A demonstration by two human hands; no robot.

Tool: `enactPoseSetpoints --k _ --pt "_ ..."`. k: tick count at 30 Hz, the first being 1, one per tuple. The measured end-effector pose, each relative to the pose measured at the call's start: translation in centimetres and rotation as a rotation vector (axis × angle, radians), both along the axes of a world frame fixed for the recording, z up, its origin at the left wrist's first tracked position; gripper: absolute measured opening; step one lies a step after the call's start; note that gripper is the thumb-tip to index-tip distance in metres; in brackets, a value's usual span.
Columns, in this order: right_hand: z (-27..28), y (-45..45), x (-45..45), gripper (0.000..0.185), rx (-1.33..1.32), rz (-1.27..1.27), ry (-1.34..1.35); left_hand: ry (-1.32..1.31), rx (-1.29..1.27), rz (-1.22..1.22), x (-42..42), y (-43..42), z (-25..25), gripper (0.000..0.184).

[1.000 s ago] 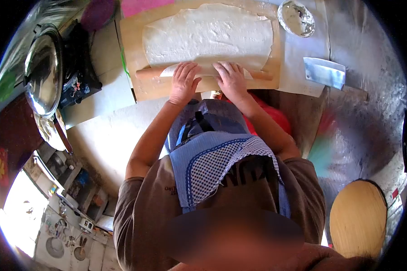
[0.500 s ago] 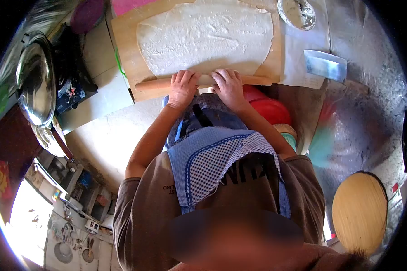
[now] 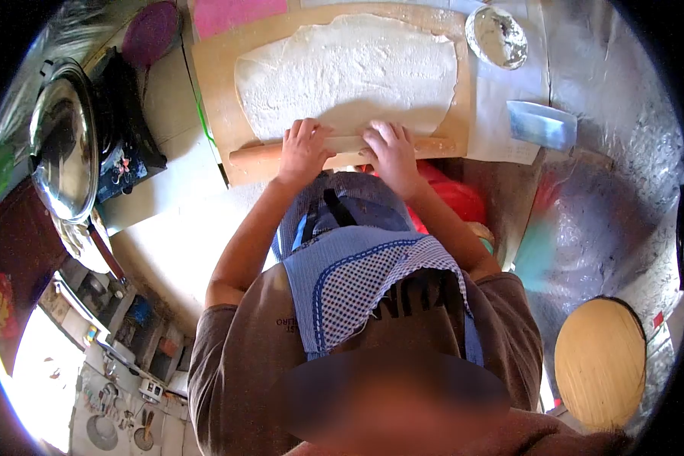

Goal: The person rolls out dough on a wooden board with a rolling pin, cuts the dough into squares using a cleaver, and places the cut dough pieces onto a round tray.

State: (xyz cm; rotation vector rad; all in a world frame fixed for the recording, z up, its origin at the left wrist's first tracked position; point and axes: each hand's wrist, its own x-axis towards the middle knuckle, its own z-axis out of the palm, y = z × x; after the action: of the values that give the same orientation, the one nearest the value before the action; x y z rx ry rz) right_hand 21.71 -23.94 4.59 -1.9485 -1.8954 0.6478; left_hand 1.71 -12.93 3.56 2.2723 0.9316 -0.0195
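A wide, thin sheet of floured dough (image 3: 349, 76) is spread over a wooden board (image 3: 214, 83). Along the board's near edge lies a wooden rolling pin (image 3: 257, 156), and the dough's near edge meets its middle, where some dough seems wrapped round it. My left hand (image 3: 304, 154) curls over the pin left of its centre. To the right, my right hand (image 3: 392, 158) bends its fingers over the pin too, with a short dough-covered stretch between the hands. The thumbs and the pin's underside are partly hidden.
Right of the board are a floury bowl (image 3: 497, 38) and a cleaver blade (image 3: 542, 125). A lidded pan (image 3: 64, 144) stands at the left near a purple strainer (image 3: 152, 34). Something red (image 3: 452, 194) sits below the board; a round wooden board (image 3: 600, 365) is at lower right.
My hands have moved slightly apart along the rolling pin. The board and dough sit a little lower in view, as the camera has shifted.
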Motion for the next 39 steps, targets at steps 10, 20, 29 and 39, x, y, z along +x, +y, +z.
enactPoseSetpoints --k 10,20,29,39 --pt "-1.8 11.3 1.2 0.064 0.164 -0.084 -0.268 0.108 0.455 0.003 5.1 8.6 -1.8 0.069" --pt "-2.0 9.7 2.7 0.071 0.073 -0.028 -0.257 0.084 0.526 -0.025 3.2 8.5 -1.2 0.072" --pt "-0.9 3.6 3.0 0.066 0.061 0.006 -0.371 0.169 0.422 0.001 -1.3 5.1 -1.2 0.072" --pt "-2.3 10.4 9.1 0.058 0.305 0.004 -0.215 -0.057 0.641 -0.036 -0.6 11.7 -2.1 0.055"
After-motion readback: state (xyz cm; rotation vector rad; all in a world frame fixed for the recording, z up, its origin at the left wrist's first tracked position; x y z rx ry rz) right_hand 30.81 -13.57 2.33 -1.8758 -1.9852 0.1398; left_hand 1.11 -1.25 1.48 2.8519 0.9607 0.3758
